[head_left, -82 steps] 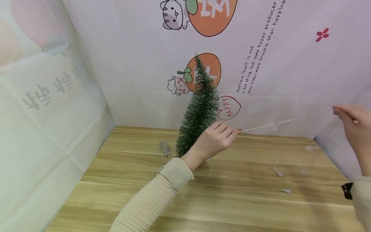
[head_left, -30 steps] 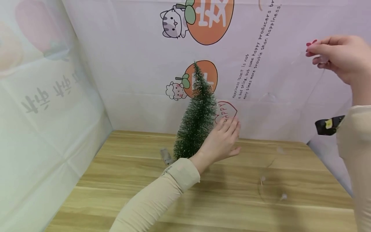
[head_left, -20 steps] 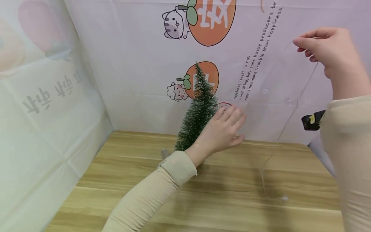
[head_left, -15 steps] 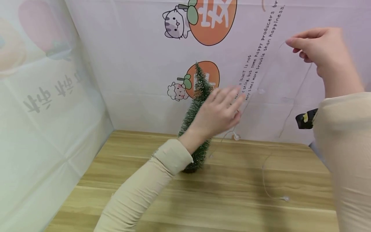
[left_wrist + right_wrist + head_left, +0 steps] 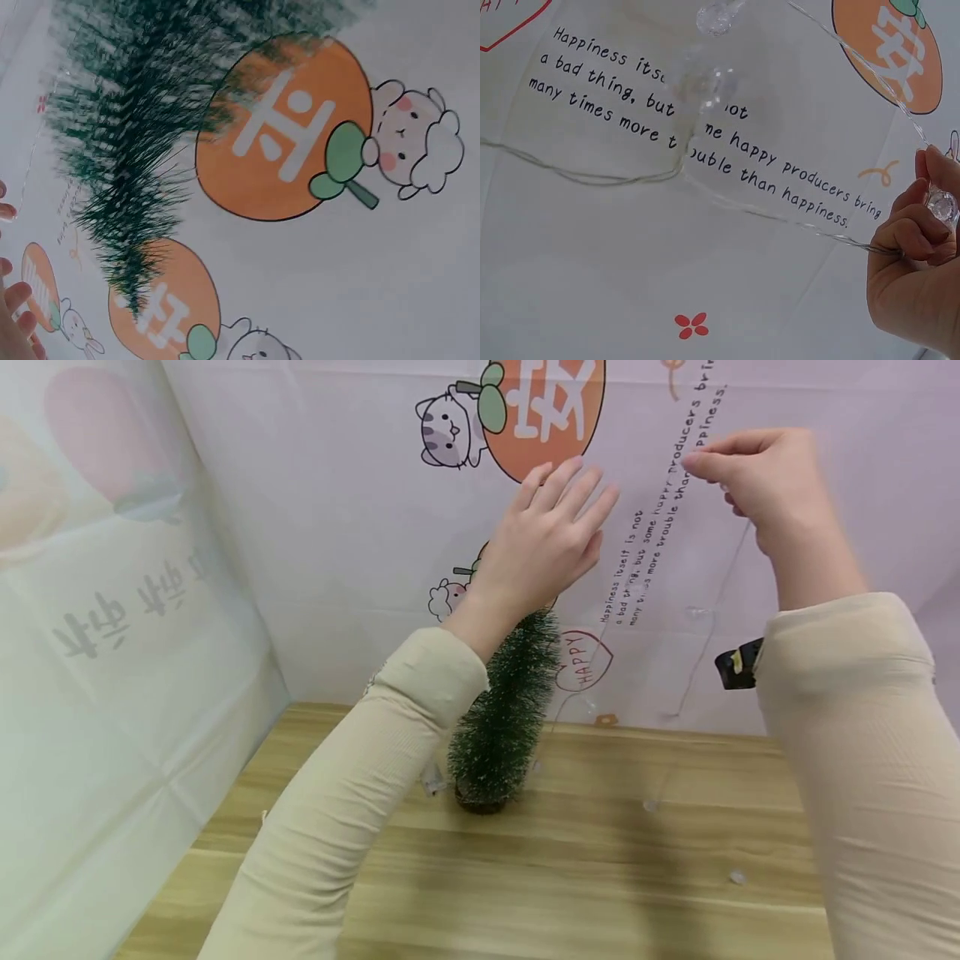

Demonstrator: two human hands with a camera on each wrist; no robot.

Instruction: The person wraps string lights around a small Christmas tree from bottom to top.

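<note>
A small green artificial Christmas tree with a frosted look stands upright on the table; its tip is hidden behind my left hand in the head view. The fingers of that hand are spread, with nothing seen in their grasp. To the right, my raised right hand pinches a thin string of fairy lights between thumb and fingers. A clear bulb sits within that hand. From it the wire hangs down towards the table, with more clear bulbs along it. Some wire also runs beside the tree's lower right side.
A small clear box lies left of the tree's base, partly hidden by the left sleeve. Loose bulbs lie on the wooden table at right. A printed white cloth hangs close behind the tree.
The left hand has let go of the wire and risen from beside the tree to its top. The right hand has lifted and moved left, drawing the fairy lights up.
</note>
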